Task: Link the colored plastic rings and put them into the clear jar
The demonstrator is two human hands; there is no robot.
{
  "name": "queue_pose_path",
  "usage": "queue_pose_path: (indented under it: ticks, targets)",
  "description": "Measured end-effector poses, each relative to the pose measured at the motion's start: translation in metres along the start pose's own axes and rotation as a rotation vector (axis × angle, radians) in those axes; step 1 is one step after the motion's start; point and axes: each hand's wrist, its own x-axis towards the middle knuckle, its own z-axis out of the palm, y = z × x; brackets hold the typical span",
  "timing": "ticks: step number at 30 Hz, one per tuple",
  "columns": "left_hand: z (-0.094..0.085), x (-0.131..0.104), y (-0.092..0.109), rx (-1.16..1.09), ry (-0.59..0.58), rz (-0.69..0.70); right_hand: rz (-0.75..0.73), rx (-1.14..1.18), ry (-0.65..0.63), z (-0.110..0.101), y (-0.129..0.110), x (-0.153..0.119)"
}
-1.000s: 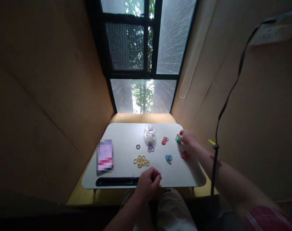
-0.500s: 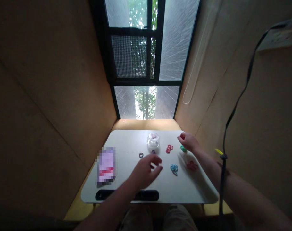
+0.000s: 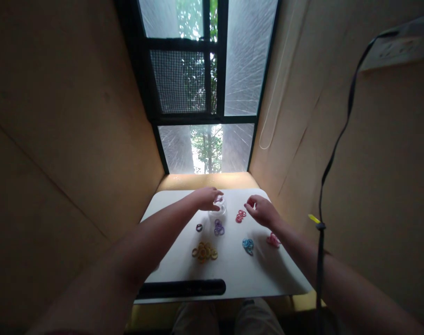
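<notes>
My left hand [image 3: 209,199] reaches to the clear jar [image 3: 218,215] with thumb and fingers apart around its upper part; whether they touch it I cannot tell. My right hand [image 3: 263,211] hovers with curled fingers to the right of the jar, near a pile of red rings [image 3: 240,216]. Anything between those fingertips is too small to make out. Just in front of the jar lie purple rings [image 3: 219,228], and to their left a dark ring [image 3: 199,228]. Yellow rings [image 3: 205,251], blue rings [image 3: 247,246] and pinkish-red rings [image 3: 273,240] form separate piles nearer me.
The white tabletop [image 3: 232,274] has a black strip [image 3: 184,288] along its front edge. A dark strap [image 3: 337,158] hangs at the right, in front of the forearm. Walls close in on both sides, and a window [image 3: 206,149] stands behind the table.
My left hand has moved forward to the jar, uncovering the yellow and purple rings. My right hand has shifted left and slightly nearer me; the green pile no longer shows.
</notes>
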Motion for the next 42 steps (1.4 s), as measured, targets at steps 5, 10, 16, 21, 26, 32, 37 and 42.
queue_pose_path:
  ticks: [5,10,16,21,26,32,37,42]
  targets:
    - [0.002,0.009,-0.001,-0.019,-0.003,-0.016,-0.025,0.033,-0.007,0.003,0.0,-0.002]
    - [0.004,0.014,0.002,-0.005,-0.03,0.009,-0.025,0.071,-0.011,0.009,-0.006,-0.004]
    - [0.003,0.011,0.005,0.004,0.01,-0.025,-0.005,0.161,-0.011,0.017,-0.015,-0.009]
    - [-0.025,-0.011,0.023,0.002,0.096,0.004,-0.064,0.335,0.009,0.016,-0.019,-0.017]
    - [-0.054,-0.048,0.057,-0.044,0.18,0.202,-0.106,0.561,-0.103,-0.003,-0.043,-0.034]
    - [-0.065,-0.09,0.098,-0.08,0.099,0.307,-0.256,0.744,-0.267,-0.026,-0.082,-0.071]
    - [-0.062,-0.119,0.117,-0.056,0.105,0.313,-0.266,0.783,-0.239,-0.029,-0.105,-0.104]
    - [-0.043,-0.148,0.129,0.004,0.219,0.375,-0.226,0.768,-0.209,-0.018,-0.123,-0.134]
